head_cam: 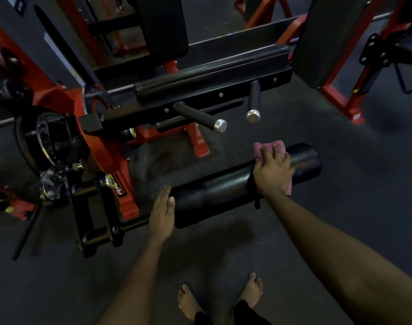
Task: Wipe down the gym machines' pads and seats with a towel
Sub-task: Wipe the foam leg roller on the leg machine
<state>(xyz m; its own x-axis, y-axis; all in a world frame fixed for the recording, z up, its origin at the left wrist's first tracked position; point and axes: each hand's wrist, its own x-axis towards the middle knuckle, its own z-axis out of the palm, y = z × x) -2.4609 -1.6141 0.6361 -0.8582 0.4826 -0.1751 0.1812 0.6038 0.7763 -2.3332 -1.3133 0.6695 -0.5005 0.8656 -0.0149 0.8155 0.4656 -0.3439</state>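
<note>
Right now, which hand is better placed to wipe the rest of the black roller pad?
The right. The right hand holds the pink towel against the roller pad near its free end. The left hand has no towel; it only rests flat against the pad's other end, probably steadying it.

Dim light lies on dark speckled floor point(341, 184).
</note>
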